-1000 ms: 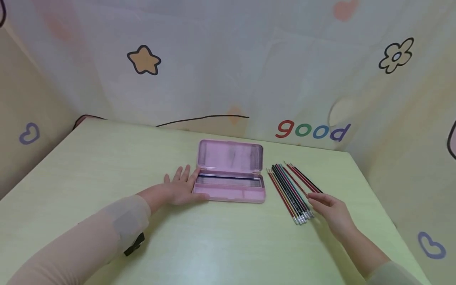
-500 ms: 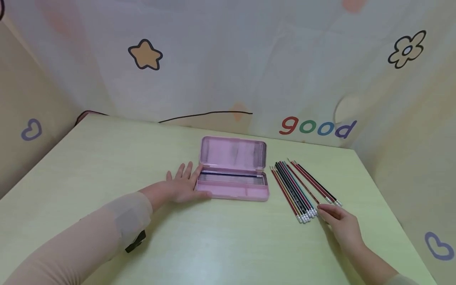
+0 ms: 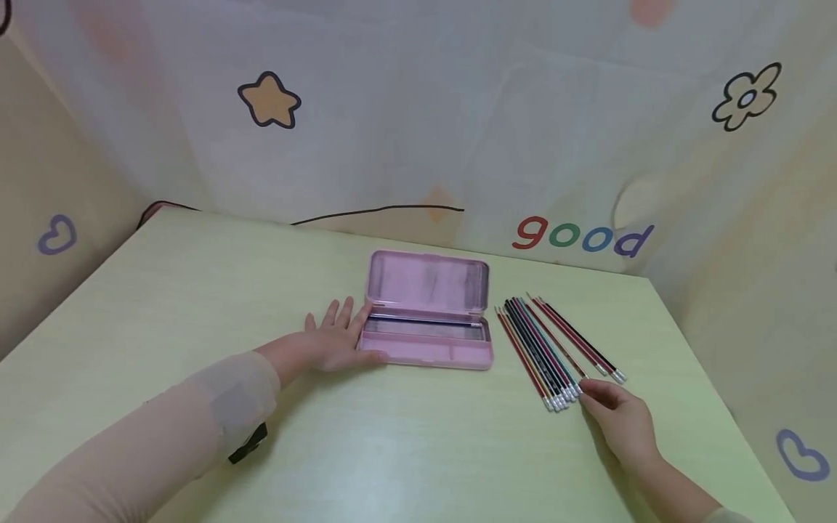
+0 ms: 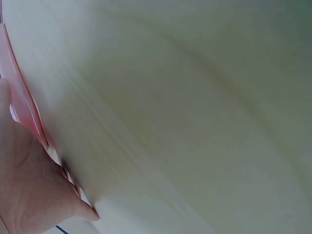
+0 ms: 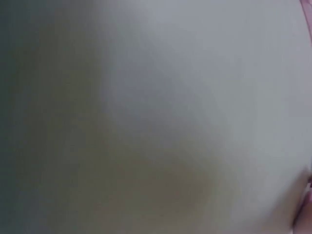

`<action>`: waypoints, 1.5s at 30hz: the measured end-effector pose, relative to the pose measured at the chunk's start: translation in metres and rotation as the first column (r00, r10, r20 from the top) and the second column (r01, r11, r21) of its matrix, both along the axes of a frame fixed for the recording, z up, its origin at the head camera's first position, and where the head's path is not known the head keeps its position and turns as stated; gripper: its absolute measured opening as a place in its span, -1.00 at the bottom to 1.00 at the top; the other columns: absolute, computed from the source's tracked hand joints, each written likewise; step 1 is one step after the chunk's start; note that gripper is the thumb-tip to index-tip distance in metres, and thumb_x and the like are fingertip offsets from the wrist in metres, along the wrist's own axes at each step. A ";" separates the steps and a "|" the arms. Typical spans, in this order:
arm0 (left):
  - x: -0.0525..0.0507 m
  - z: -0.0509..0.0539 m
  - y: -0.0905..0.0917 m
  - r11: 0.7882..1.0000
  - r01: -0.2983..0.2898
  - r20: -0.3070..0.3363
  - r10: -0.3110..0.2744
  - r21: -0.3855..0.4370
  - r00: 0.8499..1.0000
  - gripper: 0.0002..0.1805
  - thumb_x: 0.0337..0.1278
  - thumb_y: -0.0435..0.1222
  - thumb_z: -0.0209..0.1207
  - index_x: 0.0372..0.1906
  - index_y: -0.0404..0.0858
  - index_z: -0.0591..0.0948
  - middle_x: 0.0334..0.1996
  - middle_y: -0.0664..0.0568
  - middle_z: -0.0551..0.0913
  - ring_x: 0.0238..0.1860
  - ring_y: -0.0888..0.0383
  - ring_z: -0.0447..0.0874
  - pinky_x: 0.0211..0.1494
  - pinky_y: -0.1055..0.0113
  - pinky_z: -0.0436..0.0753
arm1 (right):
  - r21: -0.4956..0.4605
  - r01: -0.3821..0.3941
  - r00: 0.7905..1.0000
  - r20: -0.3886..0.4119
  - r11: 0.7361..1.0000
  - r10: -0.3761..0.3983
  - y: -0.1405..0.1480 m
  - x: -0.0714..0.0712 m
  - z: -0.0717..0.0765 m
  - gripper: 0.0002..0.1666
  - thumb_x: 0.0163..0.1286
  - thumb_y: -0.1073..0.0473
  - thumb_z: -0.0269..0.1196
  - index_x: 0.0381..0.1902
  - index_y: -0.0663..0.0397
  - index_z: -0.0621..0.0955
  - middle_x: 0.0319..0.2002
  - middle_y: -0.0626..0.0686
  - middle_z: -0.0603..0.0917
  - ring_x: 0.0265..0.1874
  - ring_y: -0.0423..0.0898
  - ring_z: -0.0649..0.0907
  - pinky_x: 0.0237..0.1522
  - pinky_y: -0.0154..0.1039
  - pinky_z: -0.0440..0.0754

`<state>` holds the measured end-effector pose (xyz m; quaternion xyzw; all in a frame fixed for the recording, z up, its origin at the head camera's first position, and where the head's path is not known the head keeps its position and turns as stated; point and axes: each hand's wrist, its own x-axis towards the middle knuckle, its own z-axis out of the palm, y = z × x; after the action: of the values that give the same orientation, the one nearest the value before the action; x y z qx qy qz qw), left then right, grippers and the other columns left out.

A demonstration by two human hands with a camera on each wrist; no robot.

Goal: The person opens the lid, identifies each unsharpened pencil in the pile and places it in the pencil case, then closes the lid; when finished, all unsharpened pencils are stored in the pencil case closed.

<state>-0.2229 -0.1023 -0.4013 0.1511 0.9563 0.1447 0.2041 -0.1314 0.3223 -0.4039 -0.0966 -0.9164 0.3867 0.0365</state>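
An opened pink pencil case (image 3: 407, 354) lies on the table, with a dark blue pencil (image 3: 425, 320) along its back compartment. My left hand (image 3: 336, 347), fingers spread, rests against the case's left side; the left wrist view shows the palm (image 4: 31, 187) beside the pink edge (image 4: 22, 100). Right of the case lies a row of several pencils (image 3: 538, 349). My right hand (image 3: 621, 425) pinches the eraser end of a reddish-brown pencil (image 3: 559, 340) at the row's right side. In the right wrist view only a bit of the hand (image 5: 304, 217) shows.
Two or three red and black pencils (image 3: 582, 338) lie apart, just beyond my right hand. The pale table (image 3: 196, 290) ends at a printed curtain (image 3: 392, 109) behind and at the sides. A black strap piece (image 3: 248, 444) hangs under the left forearm.
My right hand has moved from the far red and black pencils toward the near end of the reddish-brown pencil. The far pencils' eraser ends now show. My left hand stays at the case.
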 end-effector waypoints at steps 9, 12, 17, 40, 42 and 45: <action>0.000 -0.001 0.001 1.000 -0.004 0.006 0.004 -0.014 1.000 0.19 -0.13 0.53 -0.23 0.45 -0.03 -0.40 0.45 -0.17 -0.42 0.40 -0.16 -0.59 0.25 -0.32 -0.35 | 0.196 -0.081 0.997 -0.002 0.977 0.083 0.011 -0.010 0.008 -0.68 0.23 0.19 0.31 -0.11 0.29 0.62 -0.26 0.15 0.67 -0.28 -0.03 0.58 -0.36 -0.47 0.48; 0.000 0.000 0.001 1.000 -0.004 0.010 0.004 -0.021 1.000 0.19 -0.13 0.53 -0.23 0.45 -0.04 -0.40 0.45 -0.17 -0.41 0.40 -0.16 -0.58 0.26 -0.32 -0.35 | 0.224 -0.092 0.995 -0.014 0.970 0.098 0.011 -0.013 0.010 -0.71 0.22 0.21 0.31 -0.15 0.30 0.62 -0.28 0.15 0.67 -0.30 -0.01 0.58 -0.38 -0.42 0.50; 0.002 0.004 0.002 1.000 -0.002 0.014 0.002 -0.008 1.000 0.20 -0.12 0.53 -0.23 0.46 -0.06 -0.38 0.45 -0.20 -0.40 0.41 -0.18 -0.57 0.26 -0.31 -0.38 | 0.221 -0.068 0.997 -0.029 0.973 0.076 0.012 -0.014 0.012 -0.73 0.23 0.23 0.28 -0.17 0.32 0.62 -0.28 0.19 0.68 -0.30 -0.01 0.60 -0.36 -0.35 0.51; -0.002 -0.002 0.000 1.000 -0.001 -0.005 0.001 -0.022 1.000 0.20 -0.14 0.54 -0.24 0.46 -0.06 -0.38 0.45 -0.18 -0.40 0.41 -0.17 -0.56 0.26 -0.32 -0.34 | -0.569 0.206 0.937 -0.120 0.796 -0.328 0.012 -0.020 0.044 -0.89 0.16 0.17 0.37 -0.31 -0.06 0.72 -0.46 -0.31 0.68 -0.43 -0.42 0.64 -0.35 -0.60 0.51; -0.002 -0.003 0.000 1.000 -0.002 0.001 0.002 -0.028 1.000 0.20 -0.14 0.54 -0.24 0.45 -0.04 -0.40 0.45 -0.17 -0.41 0.41 -0.17 -0.57 0.26 -0.31 -0.33 | -0.603 0.182 0.946 -0.109 0.777 -0.306 0.009 -0.021 0.043 -0.89 0.13 0.16 0.39 -0.32 -0.07 0.73 -0.44 -0.28 0.68 -0.43 -0.40 0.63 -0.34 -0.58 0.53; -0.002 -0.003 0.000 1.000 0.001 0.002 -0.001 -0.021 1.000 0.19 -0.12 0.53 -0.23 0.45 -0.06 -0.39 0.45 -0.18 -0.41 0.40 -0.17 -0.57 0.26 -0.32 -0.33 | -0.647 0.152 0.958 -0.090 0.747 -0.273 0.004 -0.024 0.042 -0.87 0.12 0.17 0.39 -0.32 -0.06 0.72 -0.41 -0.25 0.68 -0.41 -0.38 0.64 -0.31 -0.55 0.55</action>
<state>-0.2253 -0.1021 -0.4040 0.1491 0.9575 0.1347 0.2069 -0.1554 0.3261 -0.3618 -0.1722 -0.7082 0.6727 0.1276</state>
